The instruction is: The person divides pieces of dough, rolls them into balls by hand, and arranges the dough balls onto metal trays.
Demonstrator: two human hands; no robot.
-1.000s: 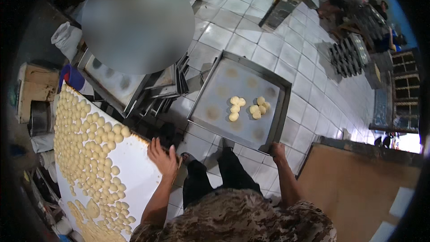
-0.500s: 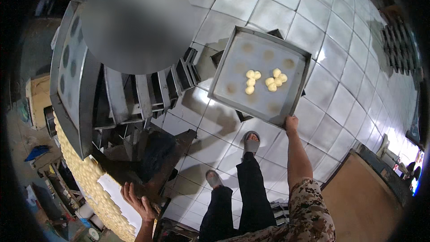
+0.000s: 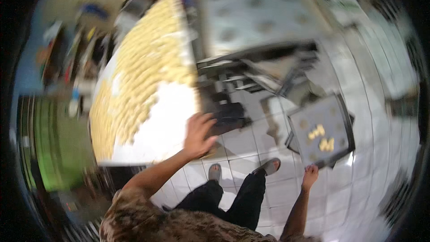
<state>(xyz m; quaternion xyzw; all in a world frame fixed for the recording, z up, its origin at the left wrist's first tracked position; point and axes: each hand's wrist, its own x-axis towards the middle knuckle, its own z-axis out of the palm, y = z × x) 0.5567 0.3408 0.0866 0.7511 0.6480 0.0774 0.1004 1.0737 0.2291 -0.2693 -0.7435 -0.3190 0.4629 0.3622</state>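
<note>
My left hand (image 3: 199, 135) is over the near right edge of a white tabletop (image 3: 172, 107), fingers spread and holding nothing. Pale yellow dough balls (image 3: 139, 58) cover much of that tabletop in dense rows. Low down on the right, my right hand (image 3: 310, 177) is closed on the near edge of a square metal tray (image 3: 319, 113). Two small clusters of dough balls (image 3: 327, 144) sit inside it, among darker round marks. Motion blur smears the finer detail.
A larger metal tray with round dark marks (image 3: 255, 13) tops a stack of metal trays at the far side. Dark metal pieces (image 3: 224, 112) stand beside the table. A green panel (image 3: 62, 143) is at left. My sandalled feet (image 3: 271, 166) are on white floor tiles (image 3: 246, 139).
My view has swung left, bringing the dough-covered tabletop to the middle. The square tray appears farther right and lower, my right hand still at its edge. My left hand stays by the table edge.
</note>
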